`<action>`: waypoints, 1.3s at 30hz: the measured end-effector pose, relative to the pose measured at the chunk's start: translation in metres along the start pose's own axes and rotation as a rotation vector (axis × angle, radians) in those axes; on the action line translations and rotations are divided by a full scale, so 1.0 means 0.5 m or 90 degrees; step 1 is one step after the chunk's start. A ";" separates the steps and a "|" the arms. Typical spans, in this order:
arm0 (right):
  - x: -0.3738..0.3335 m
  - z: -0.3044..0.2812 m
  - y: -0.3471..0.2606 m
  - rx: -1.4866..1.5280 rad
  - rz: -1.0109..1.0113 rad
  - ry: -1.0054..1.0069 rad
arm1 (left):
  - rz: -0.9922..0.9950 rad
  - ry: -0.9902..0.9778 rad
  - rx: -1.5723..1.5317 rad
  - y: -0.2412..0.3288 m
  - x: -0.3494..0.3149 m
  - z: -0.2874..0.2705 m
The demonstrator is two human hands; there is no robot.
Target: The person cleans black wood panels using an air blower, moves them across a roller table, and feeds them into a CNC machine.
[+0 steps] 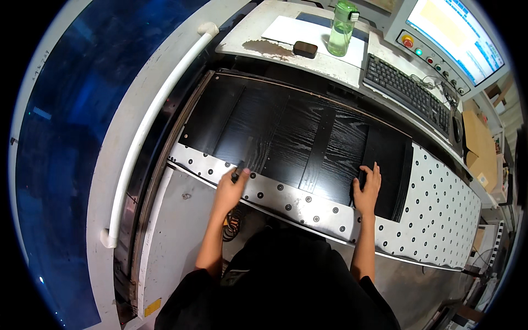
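black wood-grain panel (297, 137) lies flat on the white studded machine table (440, 203), toward its left end and along its far edge; bare surface shows along the near edge and at the right end. whether the bands across the panel are separate boards, i cannot tell. the left hand (230, 190), at the table's near edge, is curled around a small black tool (235, 176), too hidden to name further. the right hand (368, 190) rests on the panel's near side, fingers loosely spread, gripping nothing visible. judging by this, laying the panel down is done and handling of its surface seems under way; how much is left does not show.
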State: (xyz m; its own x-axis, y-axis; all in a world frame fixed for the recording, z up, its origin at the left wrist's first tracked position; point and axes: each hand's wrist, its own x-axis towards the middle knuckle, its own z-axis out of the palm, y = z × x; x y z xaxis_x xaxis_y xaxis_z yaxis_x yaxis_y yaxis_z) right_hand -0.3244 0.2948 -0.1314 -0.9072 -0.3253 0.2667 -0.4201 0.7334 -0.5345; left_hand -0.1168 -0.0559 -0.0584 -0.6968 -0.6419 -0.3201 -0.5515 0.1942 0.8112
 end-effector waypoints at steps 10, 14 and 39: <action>-0.002 -0.003 0.008 0.007 0.013 0.009 | -0.025 0.022 -0.253 -0.039 0.013 -0.093; -0.006 0.007 0.022 -0.005 -0.004 0.020 | -0.016 -0.210 -0.232 -0.050 -0.056 -0.103; -0.004 0.016 0.032 0.002 -0.028 0.014 | -0.108 -0.481 -0.133 -0.075 -0.147 -0.026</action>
State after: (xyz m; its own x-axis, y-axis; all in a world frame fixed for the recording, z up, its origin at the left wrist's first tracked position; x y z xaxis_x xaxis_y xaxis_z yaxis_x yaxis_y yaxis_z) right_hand -0.3294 0.3026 -0.1470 -0.8870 -0.3441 0.3079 -0.4600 0.7165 -0.5244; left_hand -0.0391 -0.0258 -0.0588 -0.7747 0.0404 -0.6311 -0.6324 -0.0514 0.7730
